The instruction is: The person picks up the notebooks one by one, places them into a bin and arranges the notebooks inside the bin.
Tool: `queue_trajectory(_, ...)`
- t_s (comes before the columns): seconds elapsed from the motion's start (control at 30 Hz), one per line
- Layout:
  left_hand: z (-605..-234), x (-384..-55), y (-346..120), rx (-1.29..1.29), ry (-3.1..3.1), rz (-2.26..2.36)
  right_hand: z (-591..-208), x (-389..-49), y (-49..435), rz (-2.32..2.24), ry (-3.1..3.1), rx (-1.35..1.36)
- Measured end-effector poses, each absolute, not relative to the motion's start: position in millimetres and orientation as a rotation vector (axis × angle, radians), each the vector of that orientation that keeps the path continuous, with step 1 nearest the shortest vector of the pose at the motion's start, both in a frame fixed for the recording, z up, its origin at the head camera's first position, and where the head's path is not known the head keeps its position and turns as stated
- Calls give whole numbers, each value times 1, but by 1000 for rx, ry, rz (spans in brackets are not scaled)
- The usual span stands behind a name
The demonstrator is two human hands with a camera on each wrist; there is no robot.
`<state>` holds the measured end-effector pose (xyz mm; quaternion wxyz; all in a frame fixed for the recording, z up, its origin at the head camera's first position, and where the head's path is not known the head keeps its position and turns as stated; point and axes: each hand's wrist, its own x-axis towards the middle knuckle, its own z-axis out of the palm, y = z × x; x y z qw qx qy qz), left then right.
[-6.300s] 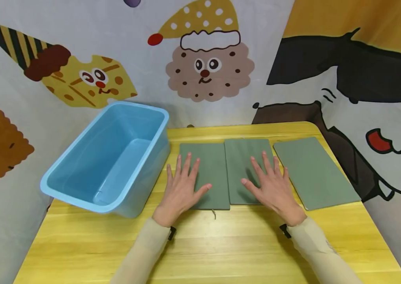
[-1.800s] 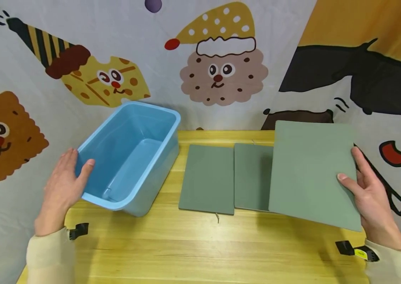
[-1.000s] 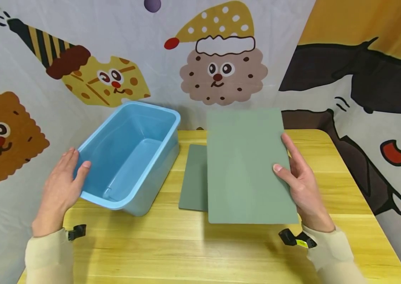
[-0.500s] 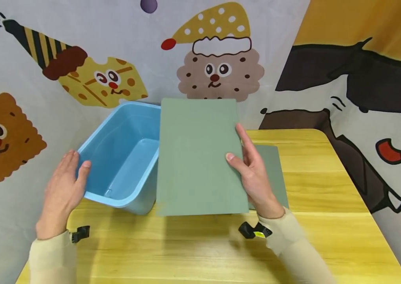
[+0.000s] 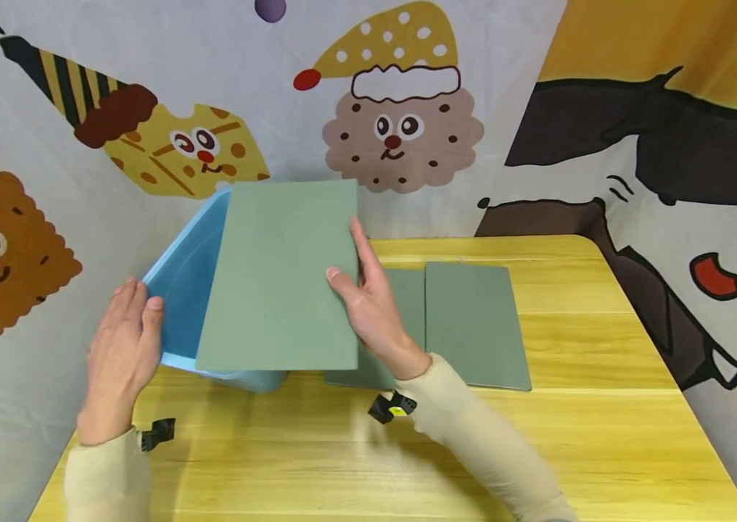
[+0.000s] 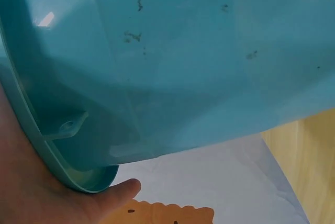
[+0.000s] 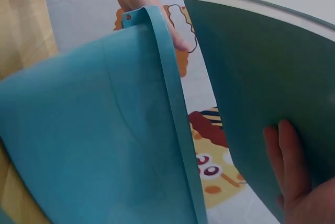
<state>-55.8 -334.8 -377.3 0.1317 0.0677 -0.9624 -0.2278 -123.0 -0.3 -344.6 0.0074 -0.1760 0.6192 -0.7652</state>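
A green-covered book point(image 5: 283, 283) is tilted over the blue plastic bin point(image 5: 188, 290), covering much of its opening. My right hand point(image 5: 371, 304) grips the book's right edge, thumb on the front cover. In the right wrist view, fingers point(image 7: 293, 156) lie against the back cover, and white page edges show at the book's side. The book is above the bin's rim, apart from it there. My left hand point(image 5: 123, 348) holds the bin's left rim, with the thumb on the inner side. The left wrist view shows the bin's outer wall point(image 6: 183, 67) and part of that hand.
Two more green books lie flat side by side on the wooden table: one point(image 5: 476, 326) in full view, the other point(image 5: 408, 297) partly behind my right hand. A cartoon-printed cloth point(image 5: 401, 210) hangs behind the table. A black strap device sits on each wrist.
My right hand picked up the rightmost book and carried it left, past the other two, until it hangs over the bin. My left hand moved from the table's middle to the bin's rim.
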Motion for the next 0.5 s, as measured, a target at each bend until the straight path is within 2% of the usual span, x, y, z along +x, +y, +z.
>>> queue_trajectory(0.5, -379, -57, -334, 214, -2751, -667, -343, -147, -57, -2299, 1975, -369)
